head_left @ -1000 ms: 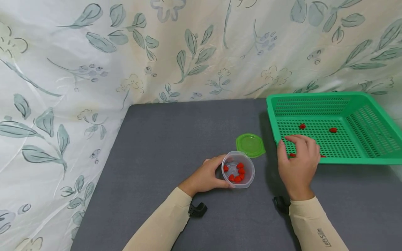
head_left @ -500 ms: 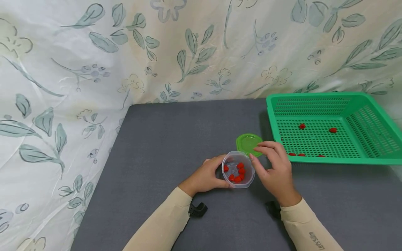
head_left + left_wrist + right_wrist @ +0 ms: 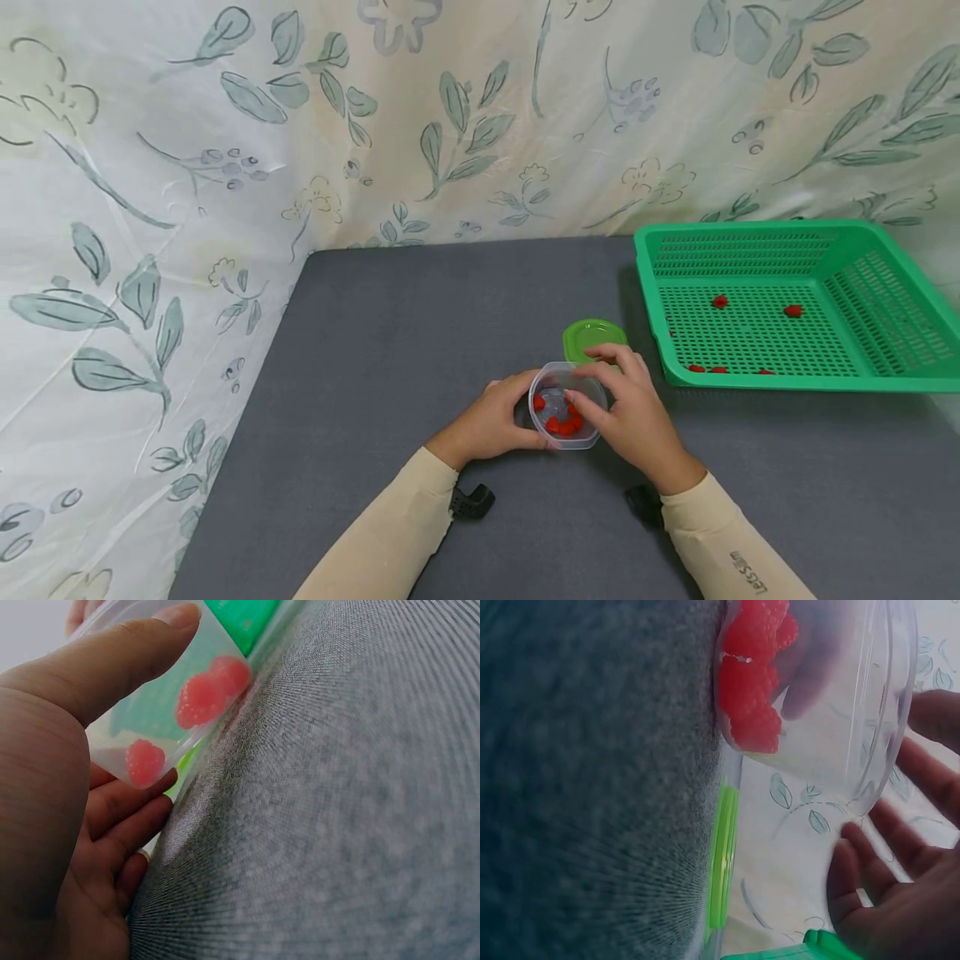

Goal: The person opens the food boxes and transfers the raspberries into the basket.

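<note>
A pale sheet (image 3: 480, 92) printed with grey-green leaves and outlined flowers hangs behind and to the left of the dark grey desk (image 3: 420, 317). At the desk's far right stands a green basket (image 3: 795, 384) with slotted walls and a perforated floor. In front, 2 cream sleeves cover the person's arms, the left sleeve (image 3: 375, 529) plain, the right sleeve (image 3: 731, 542) bearing dark lettering. The left hand (image 3: 491, 421) holds a clear round cup by its side, thumb on the near side and fingers curved round the far side. The right hand (image 3: 633, 408) is over the cup's right side, its fingers loosely bent and parted from the thumb, which dips inside the rim; nothing shows in its grasp. The clear round cup (image 3: 557, 377) stands upright on the desk, well left of the basket. Just beyond it a green lid (image 3: 588, 336) lies flat on the desk, partly covered by the right fingertips in the head view. A black device sits at each wrist, 1 on the left (image 3: 472, 502) and 1 on the right (image 3: 643, 505). Smallest are the red berries: at least 5 in the cup (image 3: 566, 427), partly behind the thumb, and at least 5 in the basket (image 3: 792, 311), 2 on its open floor and 3 along its near wall.
</note>
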